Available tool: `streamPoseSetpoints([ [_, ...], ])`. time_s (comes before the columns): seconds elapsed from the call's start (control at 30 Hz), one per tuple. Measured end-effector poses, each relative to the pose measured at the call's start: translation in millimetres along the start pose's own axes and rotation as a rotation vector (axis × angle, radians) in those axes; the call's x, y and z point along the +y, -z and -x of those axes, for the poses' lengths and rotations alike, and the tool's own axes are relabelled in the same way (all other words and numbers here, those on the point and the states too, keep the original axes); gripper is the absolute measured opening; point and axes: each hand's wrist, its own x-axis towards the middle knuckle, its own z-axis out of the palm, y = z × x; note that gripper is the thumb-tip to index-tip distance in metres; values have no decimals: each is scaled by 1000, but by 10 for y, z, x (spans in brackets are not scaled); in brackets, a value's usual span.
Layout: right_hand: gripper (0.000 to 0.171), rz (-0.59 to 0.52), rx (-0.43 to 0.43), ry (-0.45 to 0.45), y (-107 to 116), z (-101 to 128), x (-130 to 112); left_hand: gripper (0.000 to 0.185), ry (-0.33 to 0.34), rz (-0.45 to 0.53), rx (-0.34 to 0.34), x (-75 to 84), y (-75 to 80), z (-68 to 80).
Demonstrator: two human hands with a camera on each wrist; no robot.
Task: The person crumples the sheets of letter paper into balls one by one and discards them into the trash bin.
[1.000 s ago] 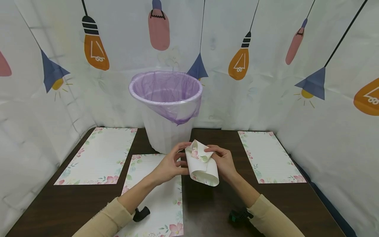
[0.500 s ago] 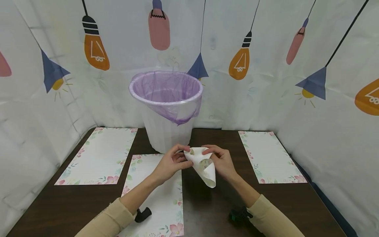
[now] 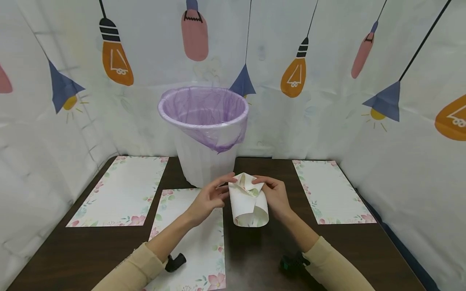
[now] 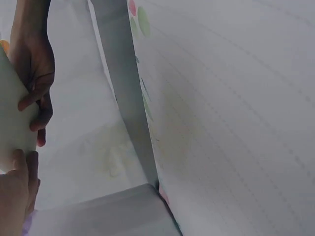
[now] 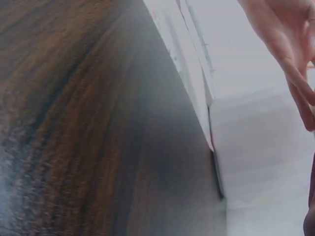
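Note:
A sheet of white floral paper, folded at its top and rolled into a cup-like tube, is held up over the dark table in the head view. My left hand holds its upper left side, index finger along the top edge. At the upper right, my right hand pinches the folded edge, its other fingers partly hidden behind the roll. The left wrist view shows the pale side of the rolled paper with fingers of both hands on it. Only parts of hands enter the right edge of the right wrist view.
A white bin with a purple liner bag stands behind the hands. Flat floral sheets lie at the left, under the left forearm and at the right. Printed white curtains enclose the dark table.
The rolled paper tilted and narrowed half a second ago, and now hangs upright with its round lower opening facing me. The left thumb has drawn back from its front. Both hands stay in place.

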Motion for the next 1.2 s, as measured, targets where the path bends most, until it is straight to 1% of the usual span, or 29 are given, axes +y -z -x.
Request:
streamPoseSetpoints([
  [0.13,19,-4,13,-28,-2,-9,-43,43,-30,-7,-18,-12,4,-5],
  [0.27,18,-13,14,-24,0,-7,-61,40,-55,-31,-19,-18,8,-10],
  [0.37,19,-12,8,-11,-1,-2,-64,38,-60,-50,-14,-19,8,-12],
  [0.47,19,-5,-16,11,-3,-6,-60,33,-59,-71,16,-19,3,-14],
  [0.6,23,11,-75,60,-1,-8,-68,20,-21,-85,94,-15,-9,-11],
  [0.73,34,-2,-176,109,32,-7,-82,12,37,-106,178,-3,-21,-13],
  [0.9,47,-46,-369,163,88,-15,-64,15,88,-112,262,33,-19,-29],
  [1.03,49,-85,-508,216,120,-13,-52,20,118,-88,298,76,-10,-33],
  [1.13,52,-123,-609,225,154,-14,-66,25,149,-71,324,97,4,-35],
  [1.2,55,-140,-665,208,175,-20,-78,29,177,-68,332,94,22,-36],
])
